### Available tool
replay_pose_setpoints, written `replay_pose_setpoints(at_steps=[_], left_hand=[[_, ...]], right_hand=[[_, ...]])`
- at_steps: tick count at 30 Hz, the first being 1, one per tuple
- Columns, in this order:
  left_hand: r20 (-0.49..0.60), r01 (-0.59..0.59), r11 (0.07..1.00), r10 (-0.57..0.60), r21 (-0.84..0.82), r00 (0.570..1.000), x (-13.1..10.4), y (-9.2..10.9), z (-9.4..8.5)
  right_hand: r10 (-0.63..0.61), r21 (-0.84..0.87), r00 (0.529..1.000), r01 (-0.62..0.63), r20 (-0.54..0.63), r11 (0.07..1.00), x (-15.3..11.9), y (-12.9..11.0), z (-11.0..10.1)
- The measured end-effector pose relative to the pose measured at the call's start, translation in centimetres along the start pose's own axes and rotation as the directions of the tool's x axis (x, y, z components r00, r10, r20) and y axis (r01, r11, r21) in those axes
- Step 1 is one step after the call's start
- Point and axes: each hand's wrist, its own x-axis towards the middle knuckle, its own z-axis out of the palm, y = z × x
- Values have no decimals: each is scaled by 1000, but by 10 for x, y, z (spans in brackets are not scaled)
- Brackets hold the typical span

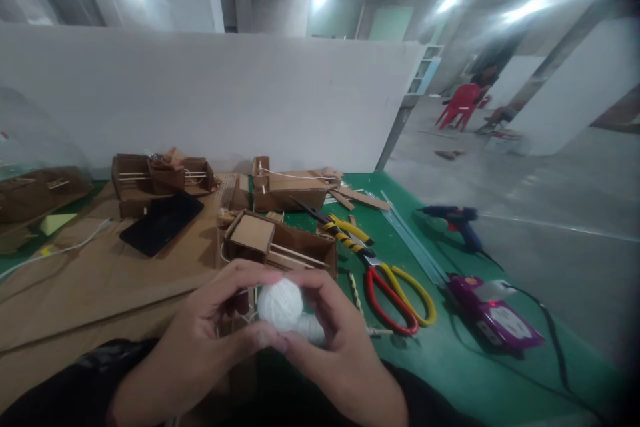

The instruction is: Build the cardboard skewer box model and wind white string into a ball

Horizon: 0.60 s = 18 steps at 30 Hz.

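Note:
Between both hands, near the front of the table, is a ball of white string. My left hand grips it from the left, thumb low and fingers over the top. My right hand curls round its right side, thumb against the bottom. A second white wound bundle lies just behind my right thumb, partly hidden. Directly beyond the hands stands an open cardboard box with thin sticks across it. Scissors with red and yellow handles lie to the right.
Black-and-yellow pliers, a blue glue gun, clear glue sticks and a purple power strip lie on the green table. A dark tablet and cardboard boxes are at left. A white partition stands behind.

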Motion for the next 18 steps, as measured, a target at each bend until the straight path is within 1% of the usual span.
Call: replay_pose_setpoints(at_steps=[3,5,7,10,12,15,18], left_hand=[[20,22,994,-24,107,1000,-1,4,-2],[18,43,984,-46,174,999,0,6,-2],[-7,27,976,-26,217,1000,1,7,-2],[-70,-18,960,39,279,997,2,7,-2],[-75,-48,947,76,318,994,2,8,-1],[-29,-131,926,150,355,988,-1,12,0],[26,-234,887,244,397,969,-5,15,3]], right_hand=[[-31,147,999,25,41,989,-1,3,-1],[-55,220,997,44,44,975,0,5,-2],[-66,252,997,58,27,966,0,6,-2],[-31,178,999,37,-38,983,1,5,-3],[-17,82,994,25,-107,996,2,4,-4],[-25,-39,985,18,-173,999,4,2,-6],[-25,-97,978,5,-205,995,6,4,-8]])
